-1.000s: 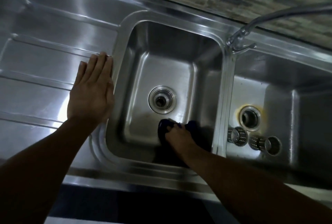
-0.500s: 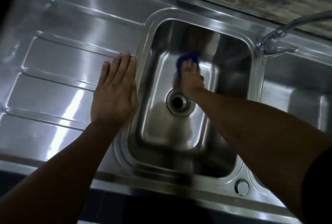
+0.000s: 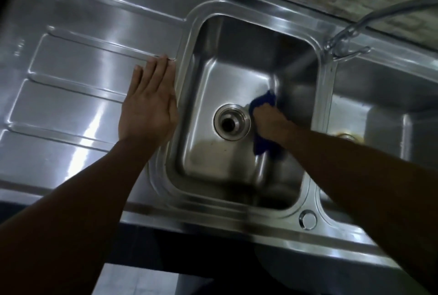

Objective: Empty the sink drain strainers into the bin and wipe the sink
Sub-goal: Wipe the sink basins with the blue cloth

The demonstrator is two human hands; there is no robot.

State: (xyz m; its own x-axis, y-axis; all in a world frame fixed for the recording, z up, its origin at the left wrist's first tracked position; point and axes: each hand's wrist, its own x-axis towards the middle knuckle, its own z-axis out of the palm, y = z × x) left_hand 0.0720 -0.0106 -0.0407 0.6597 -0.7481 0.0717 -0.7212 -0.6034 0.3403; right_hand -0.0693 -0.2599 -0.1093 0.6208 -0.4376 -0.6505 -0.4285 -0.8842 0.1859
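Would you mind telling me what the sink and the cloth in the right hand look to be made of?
Sink: looks like stainless steel, brushed yet shiny, judging by the grey metal and streaky reflections.
Cloth: probably soft fabric, perhaps microfibre, dark blue and matte; it bunches under the right hand.

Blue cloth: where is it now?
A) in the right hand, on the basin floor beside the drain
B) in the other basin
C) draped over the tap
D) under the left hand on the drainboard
A: the right hand holds the blue cloth on the basin floor, just right of the drain.
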